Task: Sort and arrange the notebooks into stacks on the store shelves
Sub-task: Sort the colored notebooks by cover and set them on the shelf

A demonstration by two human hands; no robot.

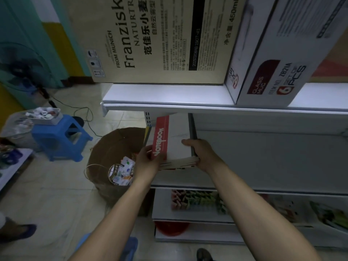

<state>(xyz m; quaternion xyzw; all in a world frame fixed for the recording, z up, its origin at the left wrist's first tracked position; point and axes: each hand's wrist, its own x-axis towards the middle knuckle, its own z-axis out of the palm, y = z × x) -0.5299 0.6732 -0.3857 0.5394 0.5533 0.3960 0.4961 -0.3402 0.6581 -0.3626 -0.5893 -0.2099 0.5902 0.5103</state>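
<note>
grips a notebook stack [177,144] at the middle shelf's [263,166] left end, left hand [148,162] and right hand [202,153] curled round its opposite edges. flanked, left of that shelf, by a brown bag [113,146].

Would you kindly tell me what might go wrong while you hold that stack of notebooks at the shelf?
1. The stack of notebooks, gripped by the left hand and right hand, looks fanned along its near edge; one may slip out.
2. It is near the left end of the shelf, so a dropped one could land in the brown bag below.
</note>
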